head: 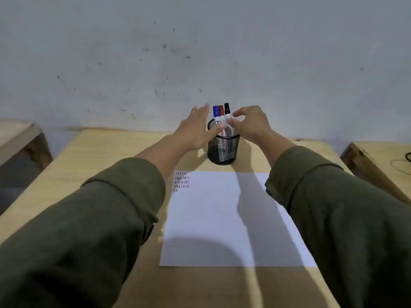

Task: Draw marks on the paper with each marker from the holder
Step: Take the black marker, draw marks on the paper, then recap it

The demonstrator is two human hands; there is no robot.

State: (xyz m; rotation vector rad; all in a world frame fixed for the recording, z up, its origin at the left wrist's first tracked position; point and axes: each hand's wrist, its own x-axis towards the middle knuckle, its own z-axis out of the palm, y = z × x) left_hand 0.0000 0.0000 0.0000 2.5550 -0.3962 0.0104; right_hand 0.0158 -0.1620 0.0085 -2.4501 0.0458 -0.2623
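Observation:
A black mesh holder [223, 150] stands on the wooden table [106, 150] just beyond a white paper [213, 221]. Three markers stand in it: blue-capped [215, 111], red-capped [220, 110] and black-capped [226, 108]. Rows of short black and red marks [182, 181] fill the paper's far left corner. My left hand [195, 130] reaches to the holder's left with straight fingers, its thumb at the rim. My right hand [251, 123] is at the holder's right, thumb and forefinger curved in an unclosed pinch right beside the black-capped marker's barrel.
A stained grey wall rises right behind the holder. Another wooden table [20, 132] stands at the left, and a third [378, 158] at the right carries a dark cable [400, 163]. My green sleeves cross the table on both sides of the paper.

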